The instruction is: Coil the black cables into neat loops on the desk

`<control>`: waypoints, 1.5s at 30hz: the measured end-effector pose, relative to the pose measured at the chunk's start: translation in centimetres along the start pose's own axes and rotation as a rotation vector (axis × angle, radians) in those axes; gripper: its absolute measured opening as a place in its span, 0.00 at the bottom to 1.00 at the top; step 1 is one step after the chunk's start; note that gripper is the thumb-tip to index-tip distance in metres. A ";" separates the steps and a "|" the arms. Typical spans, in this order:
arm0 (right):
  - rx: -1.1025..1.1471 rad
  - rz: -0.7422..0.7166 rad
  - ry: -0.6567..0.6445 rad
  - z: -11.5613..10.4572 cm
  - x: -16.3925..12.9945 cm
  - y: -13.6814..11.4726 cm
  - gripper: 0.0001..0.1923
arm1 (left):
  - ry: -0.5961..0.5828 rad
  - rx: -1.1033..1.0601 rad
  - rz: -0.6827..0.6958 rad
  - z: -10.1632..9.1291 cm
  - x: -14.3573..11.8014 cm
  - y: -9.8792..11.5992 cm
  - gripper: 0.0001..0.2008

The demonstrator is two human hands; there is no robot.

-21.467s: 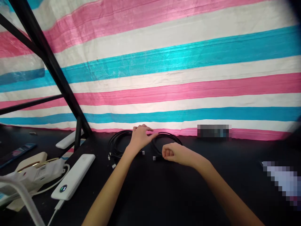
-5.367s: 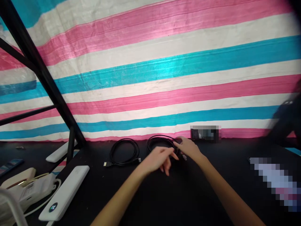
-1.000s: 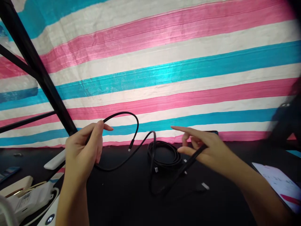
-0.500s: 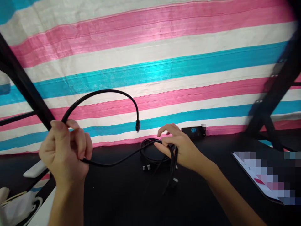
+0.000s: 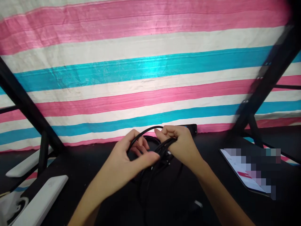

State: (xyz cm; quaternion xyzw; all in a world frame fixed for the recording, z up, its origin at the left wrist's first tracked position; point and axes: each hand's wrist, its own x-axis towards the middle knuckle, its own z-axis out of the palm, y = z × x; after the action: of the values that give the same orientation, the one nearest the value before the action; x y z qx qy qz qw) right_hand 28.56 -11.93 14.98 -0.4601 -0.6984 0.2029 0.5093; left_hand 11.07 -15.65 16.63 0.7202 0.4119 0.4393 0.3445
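A black cable (image 5: 150, 128) is bunched in loose loops between my two hands above the black tabletop. My right hand (image 5: 184, 146) is closed, its fingers and thumb pinching several strands of the bundle. My left hand (image 5: 124, 160) is loosely curled about the other side; one loop runs over the base of its thumb, and the thumb tip rests against the strands. Below the hands, lengths of cable hang down, partly blurred. A cable plug with a light metal end (image 5: 198, 204) shows lower right. More coiled cable and pale plug ends (image 5: 168, 153) lie behind the hands, partly hidden.
A small black device (image 5: 192, 128) stands at the table's back edge. To the right lies a flat-screened device (image 5: 237, 171), partly pixelated. Long white bars (image 5: 44, 197) and a white cord (image 5: 22, 204) lie left. Black frame legs (image 5: 30, 116) flank a striped sheet (image 5: 141, 72).
My left hand has come right and down to the bundle, bringing its raised cable along. The right hand has closed on the strands. The view has shifted slightly.
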 end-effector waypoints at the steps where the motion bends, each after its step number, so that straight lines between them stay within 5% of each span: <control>1: -0.029 0.016 0.012 -0.1 -0.1 0.0 0.19 | -0.019 -0.027 -0.040 0.6 0.0 0.0 0.15; 7: -0.157 -0.026 0.176 -0.5 -0.5 -0.5 0.14 | -0.083 -0.184 -0.138 1.8 0.5 -0.6 0.12; 13: -0.014 -0.118 0.225 -0.2 -0.6 -1.0 0.06 | 0.214 -0.142 -0.035 -0.4 1.9 -1.9 0.17; 16: 0.000 -0.123 0.171 0.1 -0.7 -1.2 0.11 | 0.334 -0.075 0.052 -1.8 2.5 -2.9 0.16; 22: -0.087 -0.251 0.136 -1.1 -0.6 -0.7 0.08 | 0.390 0.117 0.118 -3.7 2.2 -3.4 0.18; 27: -0.128 -0.193 0.260 -2.2 -0.1 -0.4 0.11 | 0.419 0.188 0.120 -5.4 1.5 -3.1 0.24; 33: -0.047 -0.232 -0.040 1.3 0.1 -2.4 0.26 | 0.348 0.148 0.034 -5.1 0.8 -2.2 0.22; 37: 0.085 -0.208 -0.182 3.4 0.4 -3.5 0.18 | 0.324 -0.031 0.015 -4.3 0.5 -1.1 0.21; 42: 0.360 -0.020 -0.347 3.5 0.8 -3.4 0.23 | 0.307 -0.137 0.002 -5.2 0.9 -1.1 0.22; 45: 0.422 0.059 -0.333 3.3 0.9 -3.3 0.22 | 0.347 -0.205 -0.018 -6.1 1.3 -1.8 0.22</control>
State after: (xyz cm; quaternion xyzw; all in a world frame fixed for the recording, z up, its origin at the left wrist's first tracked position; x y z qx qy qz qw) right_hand 24.10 -12.20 16.62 -0.3241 -0.7013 0.4316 0.4658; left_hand 5.31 -12.92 17.77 0.5910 0.4248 0.5934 0.3438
